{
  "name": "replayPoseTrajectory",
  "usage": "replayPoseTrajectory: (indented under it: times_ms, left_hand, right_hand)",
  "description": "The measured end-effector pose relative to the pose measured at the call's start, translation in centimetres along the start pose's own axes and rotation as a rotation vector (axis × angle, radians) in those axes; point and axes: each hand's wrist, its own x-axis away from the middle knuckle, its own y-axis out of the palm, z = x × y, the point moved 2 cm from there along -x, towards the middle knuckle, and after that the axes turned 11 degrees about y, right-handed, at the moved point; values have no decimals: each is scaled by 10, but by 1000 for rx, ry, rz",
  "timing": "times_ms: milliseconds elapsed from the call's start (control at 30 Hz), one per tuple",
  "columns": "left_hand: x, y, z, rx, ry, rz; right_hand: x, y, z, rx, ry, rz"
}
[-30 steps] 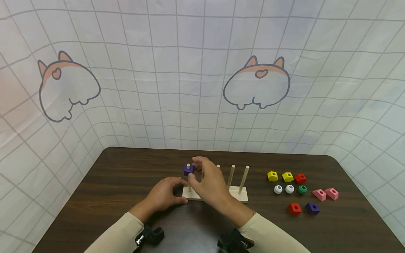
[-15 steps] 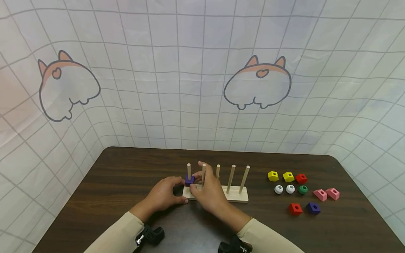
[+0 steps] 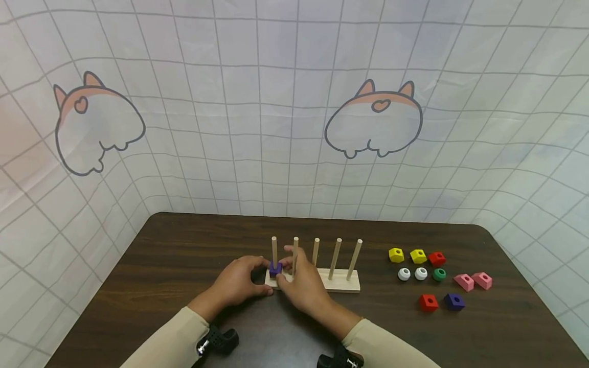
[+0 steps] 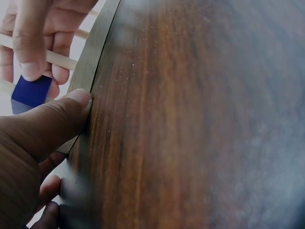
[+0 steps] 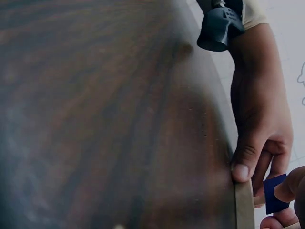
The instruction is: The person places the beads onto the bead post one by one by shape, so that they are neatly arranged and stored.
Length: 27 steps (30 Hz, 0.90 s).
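Observation:
A purple block [image 3: 275, 270] with a hole sits around the leftmost peg [image 3: 274, 246] of a wooden peg board [image 3: 345, 282], low on the peg and close over the base. My right hand [image 3: 303, 283] pinches it between thumb and fingers; the left wrist view shows the thumb pressed on the block's face [image 4: 32, 91]. My left hand [image 3: 239, 281] grips the left end of the board, its thumb on the front edge and its fingers around the end. In the right wrist view the left hand [image 5: 259, 129] appears beside the block [image 5: 275, 194].
Right of the board lie two yellow blocks [image 3: 396, 255], red blocks [image 3: 429, 303], two white beads [image 3: 404, 274], a green bead [image 3: 439, 274], two pink blocks [image 3: 463, 282] and another purple block [image 3: 454, 301]. The other upright pegs [image 3: 336, 259] are bare. A white gridded curtain [image 3: 294, 128] hangs behind the table.
The purple block has slid down the leftmost peg from near its top to just over the base, my right hand moving down with it. The left hand has stayed at the board's end.

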Motion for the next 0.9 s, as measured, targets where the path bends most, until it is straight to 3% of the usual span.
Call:
replayPoseTrajectory:
  times_ms: [467,900]
  left_hand:
    - [-1,0,-1,8,9,-10]
    - [0,-1,0,-10,8,-21]
  right_hand:
    - [2,1,5,6,-41,0]
    - [24,-18,8,89,-5,-158]
